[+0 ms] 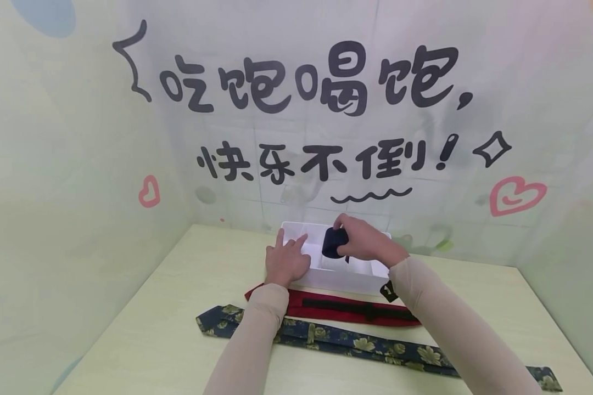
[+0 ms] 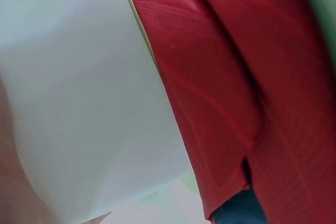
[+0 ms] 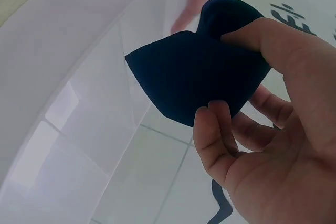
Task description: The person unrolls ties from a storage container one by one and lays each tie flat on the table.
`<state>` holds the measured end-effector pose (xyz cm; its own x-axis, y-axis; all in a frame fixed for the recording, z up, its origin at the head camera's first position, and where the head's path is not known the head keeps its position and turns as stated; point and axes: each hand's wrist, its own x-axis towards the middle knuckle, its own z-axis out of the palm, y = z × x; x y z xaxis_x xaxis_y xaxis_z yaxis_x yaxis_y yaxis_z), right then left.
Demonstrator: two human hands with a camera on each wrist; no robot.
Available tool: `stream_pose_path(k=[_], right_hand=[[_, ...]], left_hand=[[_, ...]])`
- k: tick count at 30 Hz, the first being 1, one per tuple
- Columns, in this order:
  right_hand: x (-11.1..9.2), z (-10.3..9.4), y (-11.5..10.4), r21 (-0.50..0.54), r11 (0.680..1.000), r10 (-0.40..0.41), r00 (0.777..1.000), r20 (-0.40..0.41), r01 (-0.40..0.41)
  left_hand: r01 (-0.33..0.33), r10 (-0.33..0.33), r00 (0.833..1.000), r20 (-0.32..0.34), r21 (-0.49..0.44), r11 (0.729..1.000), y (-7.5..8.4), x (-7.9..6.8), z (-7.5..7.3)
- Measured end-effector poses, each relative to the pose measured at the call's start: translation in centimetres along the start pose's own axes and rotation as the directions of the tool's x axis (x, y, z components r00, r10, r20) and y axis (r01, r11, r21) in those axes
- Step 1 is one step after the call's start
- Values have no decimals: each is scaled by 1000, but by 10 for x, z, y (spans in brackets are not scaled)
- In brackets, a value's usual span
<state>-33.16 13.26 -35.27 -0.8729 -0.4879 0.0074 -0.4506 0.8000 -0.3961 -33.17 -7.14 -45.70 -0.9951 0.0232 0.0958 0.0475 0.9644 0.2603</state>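
Observation:
My right hand (image 1: 368, 240) holds a rolled dark navy necktie (image 1: 332, 243) above a white divided box (image 1: 341, 281). In the right wrist view, thumb and fingers pinch the roll (image 3: 184, 74), and its pointed end faces left. At the box's left end rests my left hand (image 1: 286, 263), with fingers spread and extended over the rim. The left wrist view shows the box's white outer wall (image 2: 94, 98) beside a folded red necktie (image 2: 199, 77), with only part of the hand at the left edge.
The red necktie (image 1: 301, 310), with a black strip along it, lies in front of the box. Nearer still, a navy floral necktie (image 1: 361, 344) stretches across the pale wooden table (image 1: 153, 323). A black tag (image 1: 388, 292) shows by my right sleeve. Printed walls (image 1: 296, 126) enclose the back and sides.

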Motion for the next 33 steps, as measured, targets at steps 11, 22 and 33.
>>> stream_pose_path(k=[11,22,33], right_hand=[[-29,-5,10,310,950,7,994,-109,27],[-63,17,5,289,945,-105,979,-177,153],[-106,48,-5,359,918,-126,983,-135,167]], left_hand=[[1,-1,1000,2,0,1000,2,0,0],[-6,6,1000,-16,-27,1000,1,-2,-1],[-24,24,1000,-7,-20,1000,-1,0,0]])
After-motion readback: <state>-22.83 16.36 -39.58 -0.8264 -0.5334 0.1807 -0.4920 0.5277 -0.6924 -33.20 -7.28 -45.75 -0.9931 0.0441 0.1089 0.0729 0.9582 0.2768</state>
